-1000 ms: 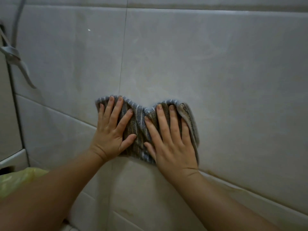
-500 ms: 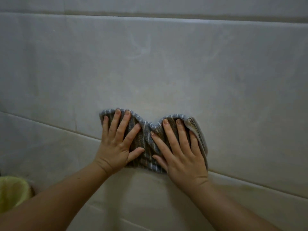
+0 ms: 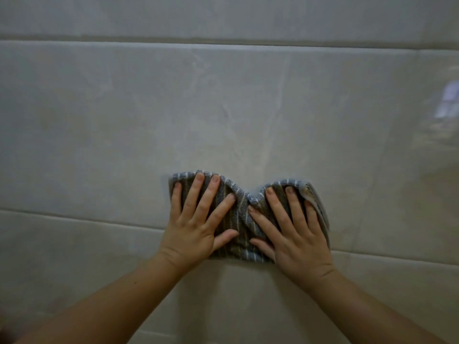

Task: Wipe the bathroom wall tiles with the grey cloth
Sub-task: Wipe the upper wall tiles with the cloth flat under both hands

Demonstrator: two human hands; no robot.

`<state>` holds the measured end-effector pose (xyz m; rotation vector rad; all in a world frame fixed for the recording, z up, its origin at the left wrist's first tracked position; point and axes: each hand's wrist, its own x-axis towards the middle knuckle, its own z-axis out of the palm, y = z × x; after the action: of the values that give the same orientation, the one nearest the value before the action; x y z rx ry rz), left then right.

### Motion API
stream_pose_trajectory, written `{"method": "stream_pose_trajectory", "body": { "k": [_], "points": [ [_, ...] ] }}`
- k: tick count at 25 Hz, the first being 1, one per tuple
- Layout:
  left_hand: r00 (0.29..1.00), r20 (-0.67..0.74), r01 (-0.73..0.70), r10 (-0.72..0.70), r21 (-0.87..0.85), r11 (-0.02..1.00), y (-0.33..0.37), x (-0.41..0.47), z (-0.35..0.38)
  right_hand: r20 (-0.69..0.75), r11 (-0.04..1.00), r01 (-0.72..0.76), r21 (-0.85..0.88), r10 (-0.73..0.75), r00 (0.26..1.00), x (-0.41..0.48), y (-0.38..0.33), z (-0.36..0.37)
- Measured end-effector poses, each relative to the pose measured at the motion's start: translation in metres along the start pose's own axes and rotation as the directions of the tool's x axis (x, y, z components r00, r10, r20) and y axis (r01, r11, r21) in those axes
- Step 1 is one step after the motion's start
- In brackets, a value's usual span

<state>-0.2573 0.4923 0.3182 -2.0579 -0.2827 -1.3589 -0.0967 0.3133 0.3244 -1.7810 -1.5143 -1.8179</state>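
Grey cloth (image 3: 242, 217) with thin pale stripes is pressed flat against a wall of large, pale grey-beige tiles (image 3: 124, 135). It sits a little below and to the right of the middle of the view. It is bunched in the centre, so its top edge dips between two rounded humps, one under each hand.

The left hand (image 3: 196, 227) lies on the left hump, palm to the cloth. Its fingers are straight and spread, and the thumb points inward. The right hand (image 3: 295, 234) lies on the right hump in the same way, fingers fanned upward and thumb pointing toward the other hand. Neither hand curls round the fabric or pinches it; both simply press it against the wall with flat, released fingers. The two thumbs are near each other but apart, with striped fabric showing between them.

At the cloth's right edge, a fold (image 3: 316, 202) turns outward beside the right little finger and shows a lighter underside.

Most of the cloth lies on the wide middle tile. Its lower edge reaches a horizontal grout line (image 3: 74, 217) that slopes gently down to the right. An upper grout line (image 3: 223, 43) crosses near the top of the view. Two bare forearms (image 3: 111, 301) rise from the bottom corners. A blurred, bright reflection (image 3: 447, 100) shines on the tile at far right.
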Motion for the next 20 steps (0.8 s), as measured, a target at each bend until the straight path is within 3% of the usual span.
{"method": "stream_pose_trajectory", "body": {
  "k": [10, 14, 17, 20],
  "points": [
    [0.998, 0.01, -0.054, 0.054, -0.026, 0.998, 0.125, 0.09, -0.001, 0.035, 0.997, -0.038, -0.061, 0.04, 0.999, -0.066, 0.133, -0.025],
    [0.999, 0.01, -0.039, 0.039, -0.015, 0.999, 0.128, 0.153, -0.018, 0.004, 0.985, -0.168, -0.023, 0.168, 0.986, -0.034, 0.18, -0.044],
    [0.998, -0.01, 0.066, -0.066, -0.004, 0.998, 0.13, 0.204, -0.028, 0.016, 0.952, -0.303, -0.044, 0.303, 0.953, -0.002, 0.211, -0.056],
    [0.996, 0.001, 0.093, -0.093, -0.029, 0.995, 0.137, 0.209, -0.029, 0.051, 0.906, -0.423, -0.029, 0.424, 0.904, -0.006, 0.208, -0.059]
  ]
}}
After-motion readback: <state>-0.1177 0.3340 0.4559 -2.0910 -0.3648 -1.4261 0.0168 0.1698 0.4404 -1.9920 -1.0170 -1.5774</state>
